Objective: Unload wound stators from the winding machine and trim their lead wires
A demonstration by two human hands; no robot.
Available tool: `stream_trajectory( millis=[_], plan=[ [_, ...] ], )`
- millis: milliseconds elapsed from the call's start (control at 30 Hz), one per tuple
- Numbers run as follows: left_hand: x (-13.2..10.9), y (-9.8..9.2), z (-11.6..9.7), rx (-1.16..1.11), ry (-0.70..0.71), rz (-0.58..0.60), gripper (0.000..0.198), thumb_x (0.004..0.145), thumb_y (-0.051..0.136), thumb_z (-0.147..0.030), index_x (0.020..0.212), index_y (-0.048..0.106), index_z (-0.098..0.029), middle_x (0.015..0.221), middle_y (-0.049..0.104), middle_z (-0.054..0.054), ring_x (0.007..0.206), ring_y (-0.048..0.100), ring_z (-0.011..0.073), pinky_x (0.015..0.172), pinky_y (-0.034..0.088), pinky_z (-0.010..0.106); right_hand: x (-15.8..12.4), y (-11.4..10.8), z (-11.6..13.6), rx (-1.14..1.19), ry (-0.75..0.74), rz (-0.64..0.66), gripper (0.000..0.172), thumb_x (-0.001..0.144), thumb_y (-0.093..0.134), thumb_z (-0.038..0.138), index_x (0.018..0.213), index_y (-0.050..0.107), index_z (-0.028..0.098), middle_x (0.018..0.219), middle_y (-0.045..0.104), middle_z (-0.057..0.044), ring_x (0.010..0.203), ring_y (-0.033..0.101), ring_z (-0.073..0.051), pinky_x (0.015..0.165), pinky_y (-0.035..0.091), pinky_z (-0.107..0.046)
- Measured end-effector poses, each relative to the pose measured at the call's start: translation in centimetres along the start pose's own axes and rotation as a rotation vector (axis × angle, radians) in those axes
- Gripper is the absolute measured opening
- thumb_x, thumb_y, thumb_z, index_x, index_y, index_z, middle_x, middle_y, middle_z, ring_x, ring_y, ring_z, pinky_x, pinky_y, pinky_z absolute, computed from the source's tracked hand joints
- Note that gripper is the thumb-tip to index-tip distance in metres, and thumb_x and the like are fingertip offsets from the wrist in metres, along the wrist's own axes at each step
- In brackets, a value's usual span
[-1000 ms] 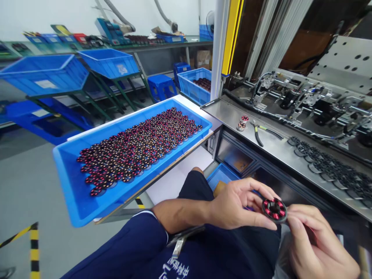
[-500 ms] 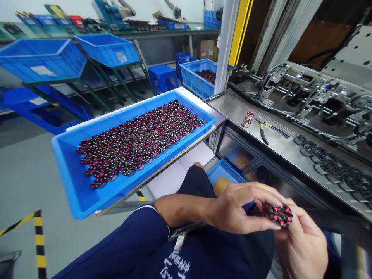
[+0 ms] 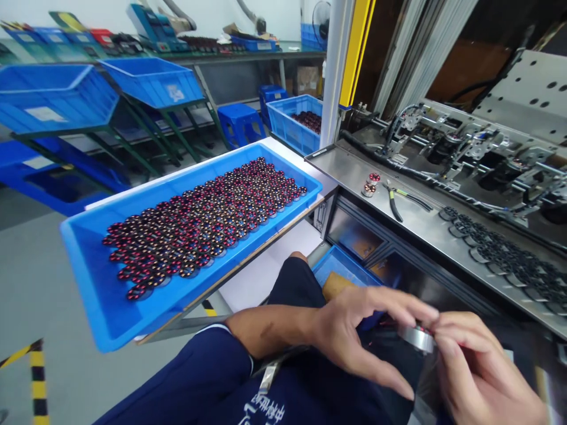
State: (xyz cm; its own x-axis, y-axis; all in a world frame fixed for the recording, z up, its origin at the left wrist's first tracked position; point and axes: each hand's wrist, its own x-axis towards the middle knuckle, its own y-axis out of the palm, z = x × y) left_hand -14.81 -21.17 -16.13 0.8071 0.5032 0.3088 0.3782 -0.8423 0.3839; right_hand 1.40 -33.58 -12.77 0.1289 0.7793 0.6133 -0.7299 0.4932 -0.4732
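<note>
A motor stator (image 3: 416,338) with a silvery metal side and a glimpse of red winding is tilted side-on above my lap. My right hand (image 3: 482,360) pinches its right edge between thumb and fingers. Over its top reach the fingers of my left hand (image 3: 358,336), close to or touching it, while the thumb is spread well away below. Thin wire near the stator's left side is too blurred to make out. To the left, a shallow blue tray (image 3: 84,260) holds many similar stators (image 3: 204,218) with red and copper-coloured windings.
On the metal bench to the right lie green-handled cutting pliers (image 3: 398,200), two stacked stators (image 3: 371,184) and rows of black rings (image 3: 491,248). Machine fixtures (image 3: 469,147) stand behind them. A blue bin (image 3: 336,262) sits below the bench; more blue crates (image 3: 150,82) stand farther back.
The stator has turned from showing its red wound face to showing its metal side. My left thumb has come away from it and spread downward. The view has shifted slightly.
</note>
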Motion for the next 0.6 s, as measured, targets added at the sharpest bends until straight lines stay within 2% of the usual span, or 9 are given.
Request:
stream_trajectory(
  millis=[33, 67, 133, 200, 233, 333, 500, 533, 600],
  plan=[
    [0.3, -0.1, 0.1, -0.087, -0.048, -0.013, 0.065, 0.053, 0.097, -0.045, 0.105, 0.067, -0.019, 0.123, 0.072, 0.013, 0.114, 0.071, 0.0242, 0.104, 0.054, 0.038, 0.4, -0.6, 0.2, -0.067, -0.088, 0.070, 0.019, 0.086, 0.066, 0.002, 0.098, 0.067, 0.017, 0.092, 0.067, -0.006, 0.084, 0.067, -0.016, 0.069, 0.057, -0.026],
    [0.7, -0.3, 0.2, -0.183, -0.140, 0.052, 0.070, 0.058, 0.092, -0.059, 0.108, 0.066, -0.017, 0.117, 0.073, 0.014, 0.106, 0.073, 0.0234, 0.096, 0.057, 0.037, 0.8, -1.2, 0.4, -0.125, -0.160, 0.132, 0.021, 0.087, 0.065, 0.002, 0.101, 0.066, 0.017, 0.093, 0.067, -0.006, 0.086, 0.068, -0.015, 0.071, 0.057, -0.025],
    [1.5, -0.6, 0.8, -0.368, -0.411, 0.366, 0.075, 0.071, 0.069, -0.080, 0.104, 0.067, -0.013, 0.096, 0.075, 0.013, 0.083, 0.076, 0.0228, 0.076, 0.061, 0.035, 1.4, -2.2, 0.7, -0.214, -0.255, 0.220, 0.022, 0.088, 0.064, 0.002, 0.106, 0.065, 0.015, 0.097, 0.068, -0.006, 0.089, 0.069, -0.013, 0.076, 0.057, -0.023],
    [2.0, -0.7, 1.6, -0.497, -0.596, 0.610, 0.076, 0.077, 0.059, -0.084, 0.096, 0.067, -0.011, 0.082, 0.074, 0.011, 0.068, 0.074, 0.0229, 0.061, 0.059, 0.034, 1.8, -2.7, 0.8, -0.268, -0.300, 0.249, 0.021, 0.090, 0.063, 0.004, 0.109, 0.065, 0.014, 0.100, 0.068, -0.006, 0.091, 0.069, -0.013, 0.081, 0.056, -0.023],
    [2.1, -0.6, 1.9, -0.537, -0.607, 0.616, 0.070, 0.078, 0.064, -0.079, 0.097, 0.066, -0.012, 0.082, 0.074, 0.010, 0.067, 0.075, 0.0230, 0.059, 0.059, 0.033, 1.9, -2.8, 0.9, -0.296, -0.304, 0.248, 0.020, 0.091, 0.063, 0.005, 0.109, 0.065, 0.014, 0.099, 0.068, -0.006, 0.090, 0.068, -0.013, 0.082, 0.055, -0.022],
    [1.8, 0.1, 2.2, -0.589, -0.398, 0.307, 0.050, 0.078, 0.081, -0.052, 0.109, 0.061, -0.017, 0.088, 0.073, 0.005, 0.067, 0.076, 0.0198, 0.062, 0.060, 0.030, 2.1, -2.8, 1.1, -0.358, -0.251, 0.186, 0.017, 0.091, 0.064, 0.008, 0.106, 0.066, 0.015, 0.095, 0.067, -0.004, 0.083, 0.067, -0.011, 0.079, 0.053, -0.021],
    [1.1, 1.0, 0.2, -0.623, -0.137, -0.035, 0.058, 0.055, 0.095, -0.009, 0.101, 0.063, -0.020, 0.113, 0.071, 0.006, 0.101, 0.076, 0.0201, 0.091, 0.058, 0.032, 2.0, -2.7, 1.5, -0.311, -0.085, 0.070, 0.009, 0.090, 0.067, 0.011, 0.096, 0.068, 0.017, 0.091, 0.067, -0.004, 0.079, 0.066, -0.012, 0.068, 0.050, -0.023],
    [1.3, 1.0, 0.0, -0.647, -0.114, -0.074, 0.059, 0.053, 0.096, -0.010, 0.101, 0.063, -0.020, 0.115, 0.072, 0.006, 0.108, 0.074, 0.0214, 0.095, 0.056, 0.033, 2.0, -2.8, 1.5, -0.275, -0.073, 0.073, 0.008, 0.091, 0.067, 0.011, 0.095, 0.068, 0.018, 0.091, 0.067, -0.004, 0.079, 0.066, -0.013, 0.066, 0.050, -0.024],
    [2.0, 0.7, 0.1, -0.670, -0.154, -0.082, 0.055, 0.061, 0.096, -0.030, 0.106, 0.065, -0.020, 0.112, 0.074, 0.008, 0.110, 0.073, 0.0226, 0.093, 0.056, 0.033, 2.1, -3.1, 1.3, -0.196, -0.077, 0.107, 0.008, 0.090, 0.067, 0.012, 0.094, 0.068, 0.019, 0.090, 0.068, -0.004, 0.079, 0.068, -0.016, 0.064, 0.053, -0.026]
  ],
)
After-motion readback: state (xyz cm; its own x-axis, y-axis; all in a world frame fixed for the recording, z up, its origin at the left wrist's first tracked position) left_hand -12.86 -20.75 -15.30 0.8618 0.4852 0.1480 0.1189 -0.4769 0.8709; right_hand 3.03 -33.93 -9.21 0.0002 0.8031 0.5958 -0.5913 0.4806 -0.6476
